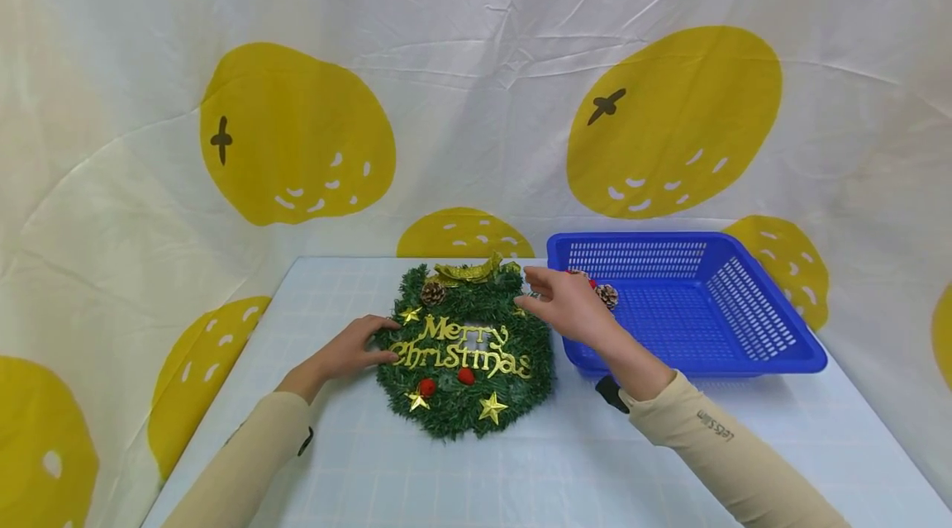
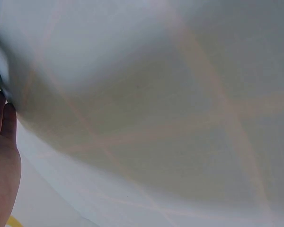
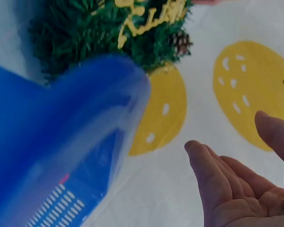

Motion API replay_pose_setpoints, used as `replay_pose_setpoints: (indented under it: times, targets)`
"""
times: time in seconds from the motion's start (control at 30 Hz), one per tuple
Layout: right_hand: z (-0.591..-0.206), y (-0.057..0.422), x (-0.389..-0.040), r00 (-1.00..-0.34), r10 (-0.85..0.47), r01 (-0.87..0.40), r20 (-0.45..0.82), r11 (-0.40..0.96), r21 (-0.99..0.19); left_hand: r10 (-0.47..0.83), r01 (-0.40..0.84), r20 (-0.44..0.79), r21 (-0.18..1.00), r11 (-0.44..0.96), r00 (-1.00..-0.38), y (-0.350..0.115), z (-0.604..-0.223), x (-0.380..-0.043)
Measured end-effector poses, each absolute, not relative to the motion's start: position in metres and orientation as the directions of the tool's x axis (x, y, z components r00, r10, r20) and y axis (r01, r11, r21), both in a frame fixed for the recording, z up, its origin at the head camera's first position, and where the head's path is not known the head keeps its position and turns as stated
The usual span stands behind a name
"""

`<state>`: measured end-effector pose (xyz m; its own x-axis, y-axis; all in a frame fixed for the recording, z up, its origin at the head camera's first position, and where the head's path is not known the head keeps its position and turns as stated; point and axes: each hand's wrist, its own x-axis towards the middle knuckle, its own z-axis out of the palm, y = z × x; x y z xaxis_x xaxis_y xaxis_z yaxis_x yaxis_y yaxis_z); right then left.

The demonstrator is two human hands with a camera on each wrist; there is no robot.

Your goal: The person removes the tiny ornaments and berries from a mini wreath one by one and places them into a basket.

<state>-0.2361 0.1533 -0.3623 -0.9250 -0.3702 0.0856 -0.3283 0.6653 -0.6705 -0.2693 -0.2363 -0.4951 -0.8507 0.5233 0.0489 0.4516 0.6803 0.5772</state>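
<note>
A green Christmas wreath (image 1: 513,408) lies on the table, with gold "Merry Christmas" lettering (image 1: 449,356), gold stars (image 1: 492,408), red balls (image 1: 466,376), a pine cone (image 1: 433,293) and a gold ribbon bow (image 1: 468,270) at its top. At the wreath's left side is my left hand (image 1: 355,349), its fingertips right at the green edge. In the left wrist view, straight fingers (image 2: 8,123) of that hand show. My right hand (image 1: 571,305) is raised between the wreath's upper right and the basket, fingers spread from the thumb, holding nothing.
A blue plastic basket (image 1: 759,364) stands right of the wreath, near the back. Inside its left end sit a pine cone (image 1: 607,296) and some red pieces, partly behind my right hand. A white curtain (image 1: 476,140) with yellow fruit prints hangs behind the table.
</note>
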Motion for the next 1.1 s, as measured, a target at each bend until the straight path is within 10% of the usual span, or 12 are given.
replay_pose_setpoints:
  times: [1.1]
  targets:
    - [-0.434,0.102,-0.21,-0.877,-0.467,-0.38,0.112,0.532,-0.756,0.521,0.441,0.039,0.586,0.679,-0.853,-0.239,-0.5,-0.271]
